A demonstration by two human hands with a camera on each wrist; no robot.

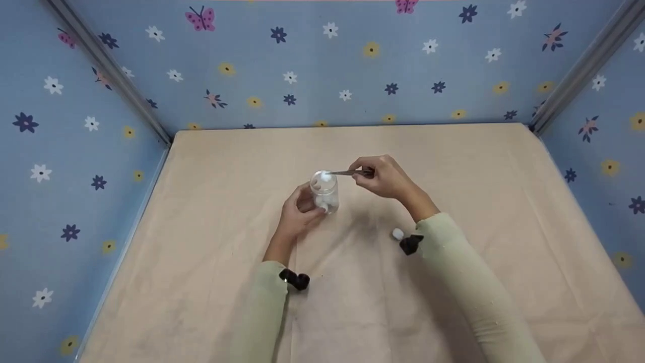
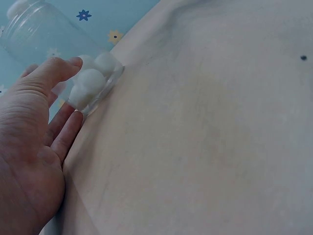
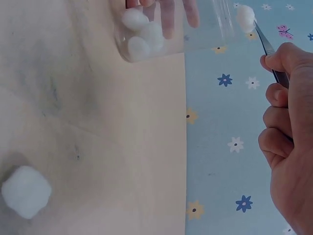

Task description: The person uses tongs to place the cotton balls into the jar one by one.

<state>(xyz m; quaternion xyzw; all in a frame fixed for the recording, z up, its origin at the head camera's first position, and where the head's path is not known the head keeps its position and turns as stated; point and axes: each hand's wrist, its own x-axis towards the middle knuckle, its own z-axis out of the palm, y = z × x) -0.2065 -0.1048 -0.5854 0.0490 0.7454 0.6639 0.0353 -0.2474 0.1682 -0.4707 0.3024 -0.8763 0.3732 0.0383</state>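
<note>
A clear, open-topped jar (image 1: 331, 187) stands near the middle of the table, and my left hand (image 1: 297, 216) grips its lower side between thumb and fingers. Several white cotton balls (image 2: 91, 80) lie at the jar's bottom. My right hand (image 1: 387, 179) pinches a pair of dark metal tweezers (image 1: 343, 173), which point left toward the jar's mouth. At the tweezers' tips a cotton ball (image 3: 245, 18) is held just outside the rim in the right wrist view. Another cotton ball (image 1: 397, 234) lies on the cloth beside my right sleeve.
A beige cloth (image 1: 211, 201) with soft creases covers the table. Blue flowered panels (image 1: 322, 60) rise behind it and at both sides, with grey metal posts (image 1: 113, 70) at the corners. A black wrist camera (image 1: 295, 279) sits on each sleeve.
</note>
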